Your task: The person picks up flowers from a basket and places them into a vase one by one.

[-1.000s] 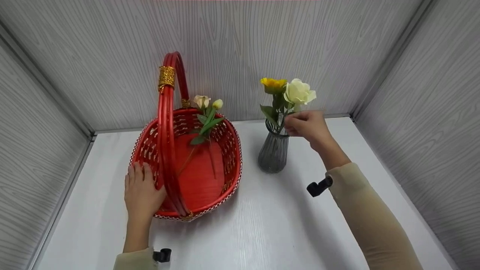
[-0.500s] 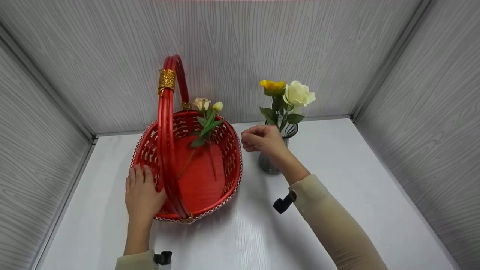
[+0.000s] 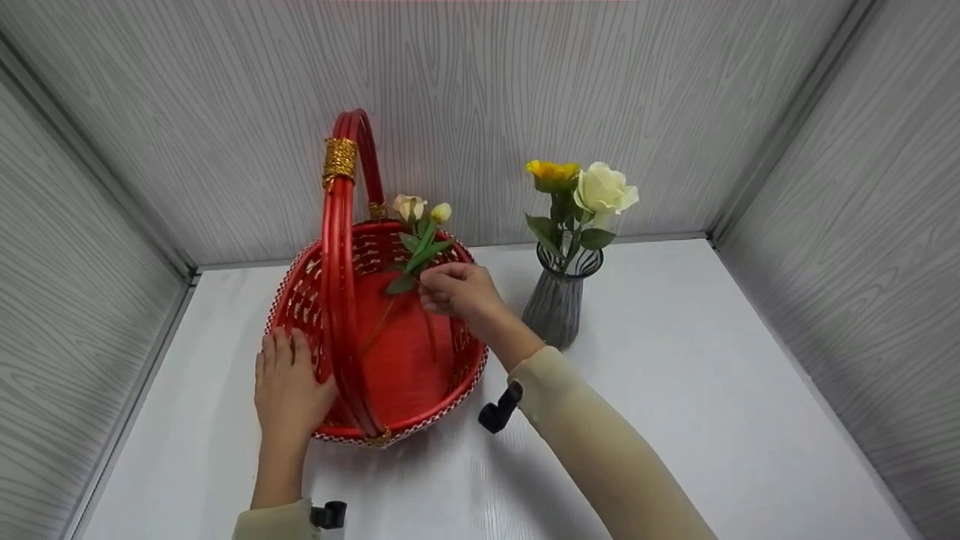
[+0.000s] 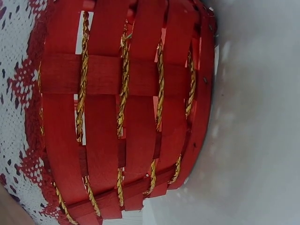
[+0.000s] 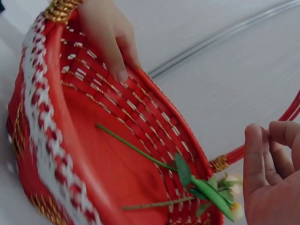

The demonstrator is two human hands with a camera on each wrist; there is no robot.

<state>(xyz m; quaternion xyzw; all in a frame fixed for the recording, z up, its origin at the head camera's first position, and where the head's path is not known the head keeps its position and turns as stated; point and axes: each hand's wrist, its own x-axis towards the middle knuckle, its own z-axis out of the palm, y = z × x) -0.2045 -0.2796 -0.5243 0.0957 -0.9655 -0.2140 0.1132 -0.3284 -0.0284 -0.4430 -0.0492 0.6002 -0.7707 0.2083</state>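
Observation:
At the left side of a red woven basket (image 3: 394, 390), my left hand (image 3: 289, 386) holds the rim, its thumb inside and its fingers along the edge. The right wrist view shows that thumb against the inner wall. Two artificial flowers lie in the basket: a pale pink rose (image 3: 409, 207) and a pale yellow tulip (image 3: 441, 213), heads leaning at the back rim. My right hand (image 3: 461, 292) hovers over the basket's right side close to their leaves, fingers loosely bent. In the right wrist view nothing shows between its fingertips (image 5: 253, 133), and the flowers are apart from it.
A grey ribbed glass vase (image 3: 555, 307) stands right of the basket, with a yellow flower (image 3: 553, 174) and a white rose (image 3: 604, 189) in it. The basket's tall red handle (image 3: 341, 262) arches over its left part. Grey panels (image 3: 480, 90) enclose the white table (image 3: 697, 375).
My right hand has left the white rose's stem at the vase and swung left over the basket. The rose stays in the vase. My left hand keeps its place on the rim.

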